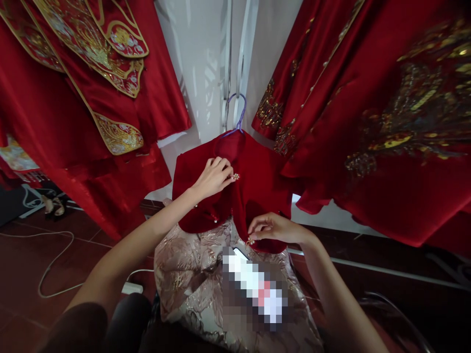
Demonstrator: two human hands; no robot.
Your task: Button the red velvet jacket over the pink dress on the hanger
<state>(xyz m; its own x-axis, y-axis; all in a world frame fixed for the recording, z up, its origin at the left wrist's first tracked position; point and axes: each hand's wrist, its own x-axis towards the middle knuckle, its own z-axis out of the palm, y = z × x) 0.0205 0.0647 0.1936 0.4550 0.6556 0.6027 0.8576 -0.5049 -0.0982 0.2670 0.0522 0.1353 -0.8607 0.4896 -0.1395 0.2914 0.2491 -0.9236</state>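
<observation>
A short red velvet jacket (265, 166) hangs in front of me from a purple hanger (241, 110). At its upper front edge, my left hand (217, 175) is closed, thumb and fingers pinching a small pearl-beaded button (236, 176). Lower down by the hem, my right hand (275, 228) is closed too, its fingertips on another pearl-beaded button (250, 241). The jacket's left panel carries a small red-and-pearl pendant (215, 219). Beneath the jacket, shiny pinkish brocade cloth (184, 274) covers my lap, and a phone (253, 284) with a blurred-out screen lies on it.
Embroidered red garments hang at left (121, 98) and right (331, 147). A white rail (241, 54) stands against the pale wall. On the tiled floor at left are a white cable (55, 233), a white power strip (132, 288) and dark shoes (55, 206).
</observation>
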